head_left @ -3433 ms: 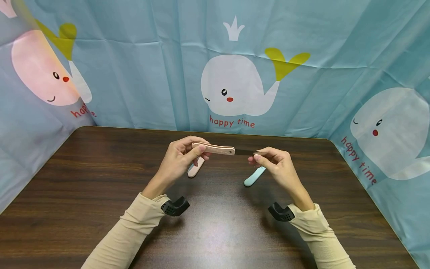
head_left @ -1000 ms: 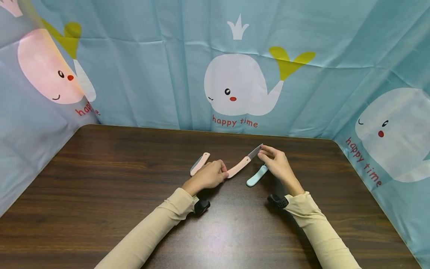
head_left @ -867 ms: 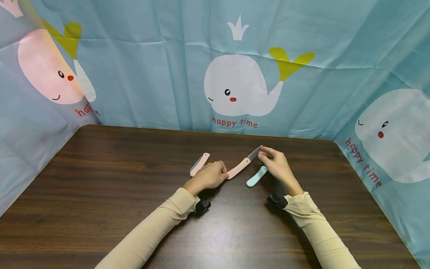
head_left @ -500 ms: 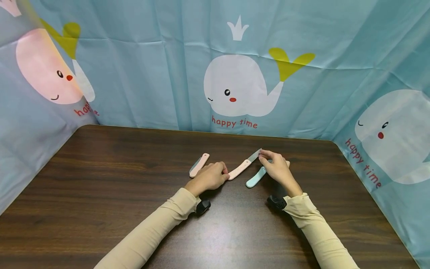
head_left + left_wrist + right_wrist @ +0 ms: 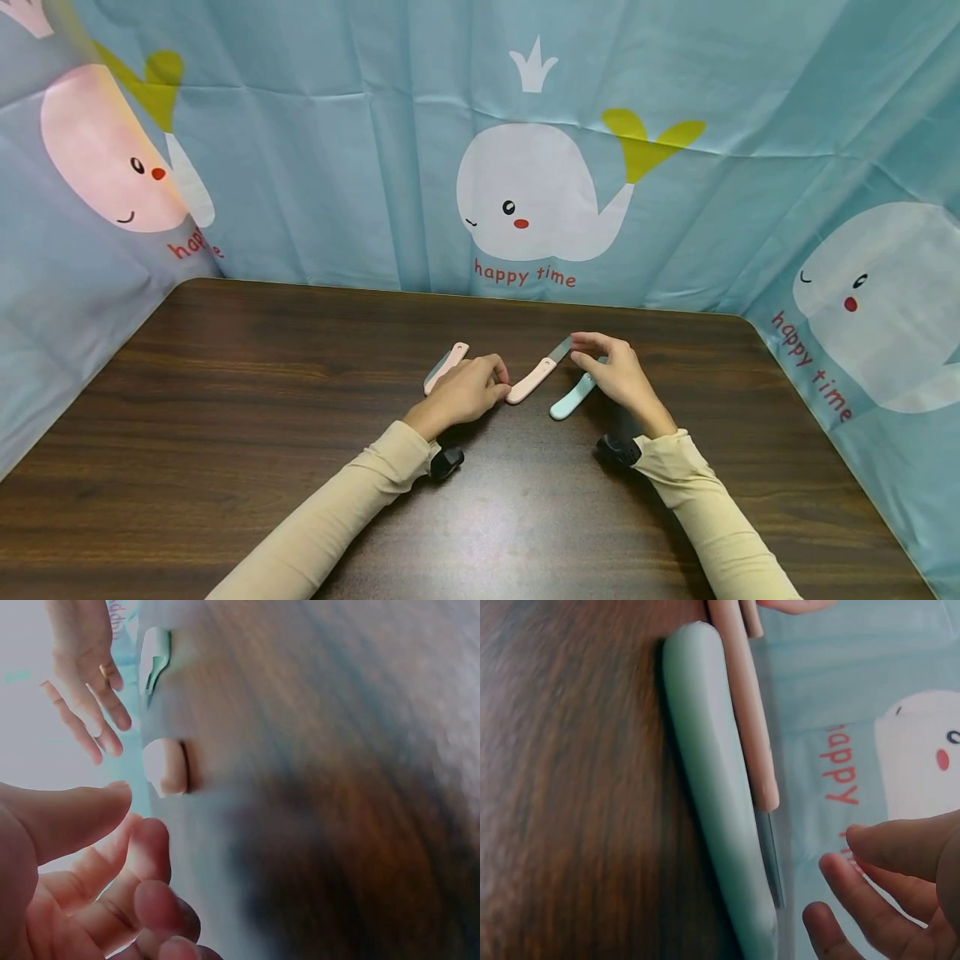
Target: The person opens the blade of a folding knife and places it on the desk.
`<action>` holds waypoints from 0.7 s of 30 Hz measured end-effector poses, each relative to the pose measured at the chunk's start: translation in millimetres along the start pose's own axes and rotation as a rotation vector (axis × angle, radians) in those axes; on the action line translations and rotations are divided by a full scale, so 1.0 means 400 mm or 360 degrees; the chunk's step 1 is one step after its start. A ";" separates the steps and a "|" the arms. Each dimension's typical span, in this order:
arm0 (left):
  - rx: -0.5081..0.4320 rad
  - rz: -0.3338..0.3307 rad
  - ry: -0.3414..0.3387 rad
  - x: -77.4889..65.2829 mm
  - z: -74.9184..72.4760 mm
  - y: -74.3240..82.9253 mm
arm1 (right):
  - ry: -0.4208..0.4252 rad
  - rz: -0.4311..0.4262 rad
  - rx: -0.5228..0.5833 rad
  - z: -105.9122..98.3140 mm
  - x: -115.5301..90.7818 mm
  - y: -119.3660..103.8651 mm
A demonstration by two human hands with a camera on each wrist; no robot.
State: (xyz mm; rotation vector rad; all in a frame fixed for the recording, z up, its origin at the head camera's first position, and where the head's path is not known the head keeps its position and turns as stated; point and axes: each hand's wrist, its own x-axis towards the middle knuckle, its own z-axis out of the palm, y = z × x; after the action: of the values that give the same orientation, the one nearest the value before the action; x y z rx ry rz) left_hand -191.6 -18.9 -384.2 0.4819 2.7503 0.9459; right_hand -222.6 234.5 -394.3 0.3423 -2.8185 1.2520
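A pink folding knife (image 5: pixel 531 382) lies on the table with its blade (image 5: pixel 559 348) out, between two others. My left hand (image 5: pixel 467 390) hovers at its handle end, and in the left wrist view a gap shows between the fingers and the pink handle (image 5: pixel 166 766). Beside the blade tip is my right hand (image 5: pixel 618 379); its fingers are relaxed and hold nothing in the right wrist view. A mint folding knife (image 5: pixel 572 397) lies under the right hand, its far end partly hidden. Another pink knife (image 5: pixel 447 367), partly covered by my left hand, lies at left.
The dark wood table (image 5: pixel 247 433) spreads widely around the knives. A light blue curtain (image 5: pixel 315 183) with whale prints hangs behind and at both sides. Black wrist cameras (image 5: pixel 447 463) sit at both sleeve cuffs.
Earlier both hands held the middle pink knife up, left on the handle, right on the blade. It was lowered to the table, and both hands have let go of it.
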 end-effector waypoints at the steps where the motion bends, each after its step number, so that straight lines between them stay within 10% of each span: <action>1: -0.0013 0.0017 0.0012 -0.004 -0.004 -0.001 | 0.0000 -0.0019 0.0013 0.002 0.001 -0.003; 21: -0.0025 -0.0025 0.0137 -0.052 -0.086 -0.048 | -0.0199 -0.0193 0.0130 0.080 0.048 -0.101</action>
State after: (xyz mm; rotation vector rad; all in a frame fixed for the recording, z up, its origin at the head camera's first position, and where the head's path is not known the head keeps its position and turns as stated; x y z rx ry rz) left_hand -186.7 -59.9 -367.7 0.4262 2.8162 1.0063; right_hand -230.9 180.9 -384.1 0.6059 -2.8020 1.3679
